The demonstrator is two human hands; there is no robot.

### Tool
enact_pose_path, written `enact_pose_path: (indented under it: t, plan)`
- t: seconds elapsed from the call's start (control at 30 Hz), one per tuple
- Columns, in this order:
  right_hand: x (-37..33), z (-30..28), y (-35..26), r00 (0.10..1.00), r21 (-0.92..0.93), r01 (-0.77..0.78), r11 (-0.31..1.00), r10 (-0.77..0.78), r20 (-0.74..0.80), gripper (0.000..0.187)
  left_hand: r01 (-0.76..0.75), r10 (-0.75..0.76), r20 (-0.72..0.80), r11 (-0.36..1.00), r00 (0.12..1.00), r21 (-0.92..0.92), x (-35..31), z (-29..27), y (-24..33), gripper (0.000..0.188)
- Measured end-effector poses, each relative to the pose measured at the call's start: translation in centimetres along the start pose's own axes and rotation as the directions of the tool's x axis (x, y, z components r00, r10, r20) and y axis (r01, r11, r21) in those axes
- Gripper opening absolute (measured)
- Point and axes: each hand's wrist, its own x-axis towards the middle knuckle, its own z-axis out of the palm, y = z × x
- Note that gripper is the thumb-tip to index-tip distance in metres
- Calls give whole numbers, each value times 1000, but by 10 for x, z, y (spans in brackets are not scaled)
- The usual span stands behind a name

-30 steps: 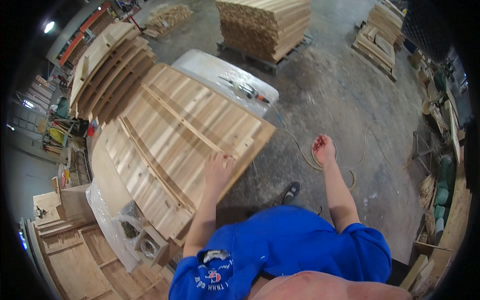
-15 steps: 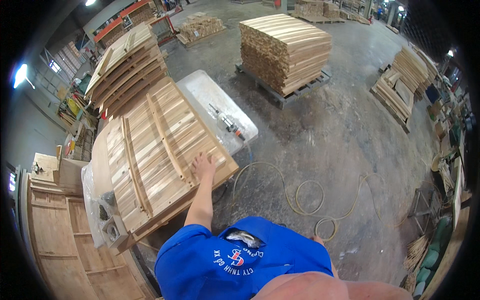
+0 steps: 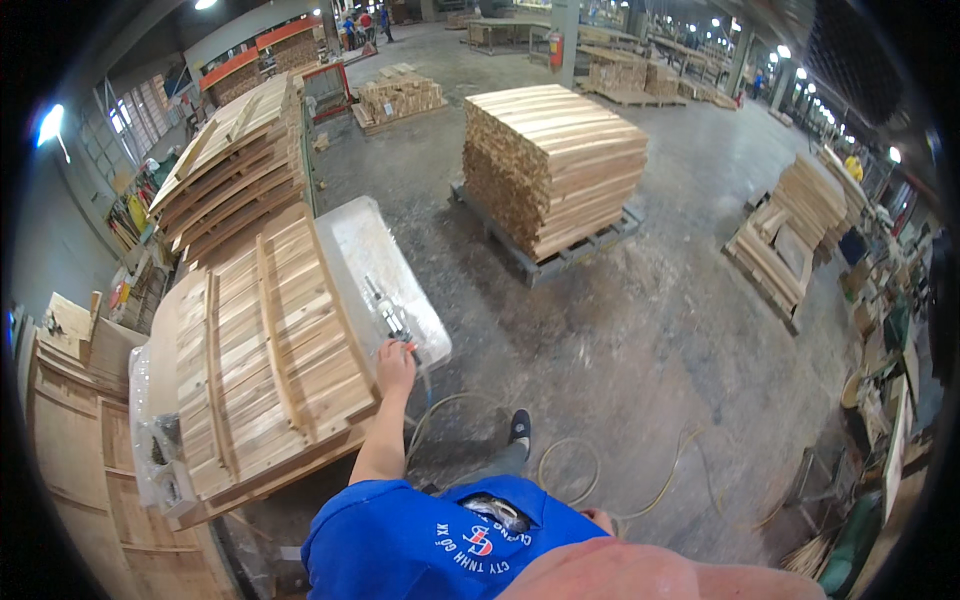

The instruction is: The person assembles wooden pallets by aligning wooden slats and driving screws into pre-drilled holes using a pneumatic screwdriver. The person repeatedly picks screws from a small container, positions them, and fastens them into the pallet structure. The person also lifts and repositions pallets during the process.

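My left hand (image 3: 396, 368) reaches past the near right corner of a wooden panel (image 3: 328, 350), its fingers stretched forward. The fingertips are at the orange rear end of a slim silver-and-black air tool (image 3: 391, 315); whether they touch it I cannot make out. That tool lies on a pale, worn board (image 3: 362, 240) beside the panel, a hose (image 3: 428, 388) running from its end. Two long wooden battens, one of them the right batten (image 3: 272, 330), lie along the panel. Of my right hand (image 3: 600, 521) only a bit shows beside my blue shirt, its fingers hidden.
A tall stack of wooden boards (image 3: 550, 165) stands on a pallet (image 3: 530, 265) ahead. More panels (image 3: 225, 165) are piled beyond the work panel. The hose loops over the floor on the right. A concrete block (image 3: 172, 487) sits by the panel's left corner.
My left hand has left the panel's surface and moved right to the air tool's end. The view has shifted, and my foot now shows on the floor.
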Motion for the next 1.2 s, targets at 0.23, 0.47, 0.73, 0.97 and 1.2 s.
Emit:
enact_pose_path:
  t: [0.23, 0.47, 0.73, 0.97, 1.2]
  plan:
    - [159, -74, -21, 996, 24, -78, 997, 78, -34, 28, 581, -591, -23, 784, 806, 219, 104, 53, -23, 49]
    - [308, -148, -88, 974, 143, -193, 971, 207, -88, 28, 827, -849, -18, 509, 528, 238, 164, 95, -20, 51]
    - [428, -166, -239, 996, 100, -78, 992, 74, 39, 27, 779, -815, -68, 521, 576, 349, 194, 116, -14, 53]
    - [609, -161, -282, 961, -342, 117, 932, -19, 277, 28, 817, -867, -77, 429, 492, 385, 189, 119, 3, 58]
    - [729, -176, -420, 878, -380, 453, 806, -330, 347, 26, 906, -942, -290, 30, 167, 423, 227, 137, 16, 64]
